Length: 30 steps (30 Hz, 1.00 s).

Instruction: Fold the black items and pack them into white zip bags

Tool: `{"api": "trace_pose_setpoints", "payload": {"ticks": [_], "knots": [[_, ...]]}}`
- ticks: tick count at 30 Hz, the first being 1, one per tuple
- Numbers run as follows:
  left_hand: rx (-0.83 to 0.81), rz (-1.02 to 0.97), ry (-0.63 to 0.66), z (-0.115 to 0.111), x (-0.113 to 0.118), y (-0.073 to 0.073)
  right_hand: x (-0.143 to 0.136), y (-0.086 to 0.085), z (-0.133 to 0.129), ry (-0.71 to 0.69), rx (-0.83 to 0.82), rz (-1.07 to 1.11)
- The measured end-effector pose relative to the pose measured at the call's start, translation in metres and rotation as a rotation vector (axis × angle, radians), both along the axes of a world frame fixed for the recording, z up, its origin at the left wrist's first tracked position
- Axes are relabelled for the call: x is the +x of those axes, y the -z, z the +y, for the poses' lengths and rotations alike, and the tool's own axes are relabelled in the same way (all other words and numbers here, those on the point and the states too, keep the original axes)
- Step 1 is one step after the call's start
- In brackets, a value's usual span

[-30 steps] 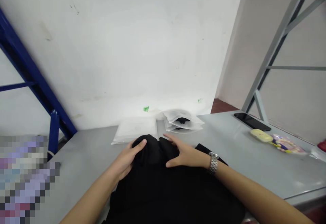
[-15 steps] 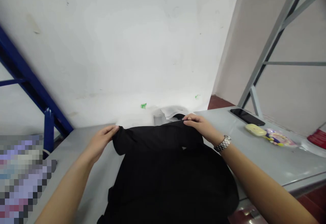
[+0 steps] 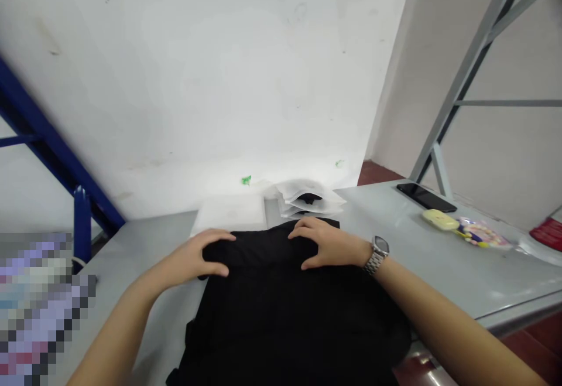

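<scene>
A black garment (image 3: 298, 321) lies spread over the grey table towards me, its far end folded over into a band; I cannot tell what kind of garment it is. At the left end of the fold rests my left hand (image 3: 193, 260), thumb and fingers apart on the cloth. My right hand (image 3: 322, 242), with a metal watch (image 3: 378, 252) on the wrist, touches the fold's right part, its fingers spread and curved. Just beyond the fold lie a flat white stack (image 3: 232, 210) and several translucent bags (image 3: 309, 195) with something black inside.
On the right of the table (image 3: 386, 210) lie a black phone (image 3: 425, 197), a pale yellow case (image 3: 439, 220) and a beaded loop (image 3: 480, 232). A white wall (image 3: 219, 81) stands behind. Blue (image 3: 57, 140) and grey metal frames (image 3: 465, 81) flank the table.
Both hands have let go of the lifted far edge and come down onto the cloth, with the right hand further left. The folded band lies lower, uncovering the white stack and bags.
</scene>
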<state>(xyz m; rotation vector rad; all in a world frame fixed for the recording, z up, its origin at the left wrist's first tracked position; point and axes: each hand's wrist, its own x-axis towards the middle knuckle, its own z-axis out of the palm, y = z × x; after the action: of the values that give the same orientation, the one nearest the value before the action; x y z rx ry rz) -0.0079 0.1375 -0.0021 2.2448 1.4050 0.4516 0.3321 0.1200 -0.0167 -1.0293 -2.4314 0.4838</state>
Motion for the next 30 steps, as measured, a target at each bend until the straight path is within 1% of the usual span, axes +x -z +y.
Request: {"api": "trace_pose_setpoints", "payload": {"ticks": [1, 3, 5, 7, 8, 9, 11, 13, 14, 15, 16, 18, 20, 22, 24, 26, 27, 29, 30], "knots": [[-0.045, 0.055, 0.031, -0.001, 0.000, 0.002, -0.002, 0.002, 0.000, 0.002, -0.010, -0.004], [-0.042, 0.093, 0.022, 0.000, 0.001, 0.005, -0.005, 0.006, 0.001, 0.024, 0.009, 0.027], [0.003, 0.038, -0.032, 0.001, 0.002, 0.004, -0.005, 0.005, 0.003, 0.052, 0.043, 0.087], [0.050, -0.069, -0.115, 0.000, 0.004, -0.004, -0.001, -0.002, 0.003, 0.114, 0.040, 0.172], [0.075, -0.140, -0.166, -0.003, 0.005, -0.010, 0.002, -0.007, 0.002, 0.155, 0.011, 0.238], [0.089, -0.231, -0.211, -0.005, 0.006, -0.015, 0.004, -0.013, 0.001, 0.190, -0.048, 0.322], [0.063, -0.460, -0.268, -0.010, 0.008, -0.023, 0.010, -0.023, -0.002, 0.223, -0.235, 0.528], [-0.056, -0.641, -0.284, -0.013, 0.011, -0.027, 0.012, -0.028, -0.004, 0.218, -0.438, 0.709], [-0.120, -0.665, -0.289, -0.013, 0.012, -0.026, 0.013, -0.028, -0.003, 0.222, -0.514, 0.753], [-0.166, -0.640, -0.303, -0.012, 0.012, -0.025, 0.013, -0.026, -0.001, 0.239, -0.556, 0.757], [-0.188, -0.579, -0.324, -0.010, 0.012, -0.023, 0.013, -0.023, 0.002, 0.270, -0.564, 0.723], [-0.200, -0.436, -0.334, -0.007, 0.009, -0.018, 0.015, -0.014, 0.009, 0.328, -0.540, 0.575], [-0.215, -0.330, -0.264, -0.004, 0.004, -0.012, 0.019, -0.004, 0.016, 0.347, -0.497, 0.424], [-0.218, -0.240, -0.140, -0.001, -0.002, -0.006, 0.025, 0.003, 0.022, 0.333, -0.470, 0.315], [-0.155, -0.155, -0.052, 0.001, -0.005, 0.000, 0.031, 0.005, 0.026, 0.339, -0.413, 0.260], [-0.072, -0.089, -0.017, 0.004, -0.006, 0.006, 0.032, 0.004, 0.027, 0.353, -0.346, 0.278], [-0.039, -0.066, -0.014, 0.005, -0.004, 0.009, 0.030, 0.003, 0.027, 0.354, -0.323, 0.322], [0.016, -0.047, -0.024, 0.007, 0.000, 0.010, 0.025, -0.002, 0.024, 0.330, -0.318, 0.461], [0.039, -0.063, -0.037, 0.006, 0.004, 0.008, 0.022, -0.006, 0.022, 0.315, -0.327, 0.541]]}}
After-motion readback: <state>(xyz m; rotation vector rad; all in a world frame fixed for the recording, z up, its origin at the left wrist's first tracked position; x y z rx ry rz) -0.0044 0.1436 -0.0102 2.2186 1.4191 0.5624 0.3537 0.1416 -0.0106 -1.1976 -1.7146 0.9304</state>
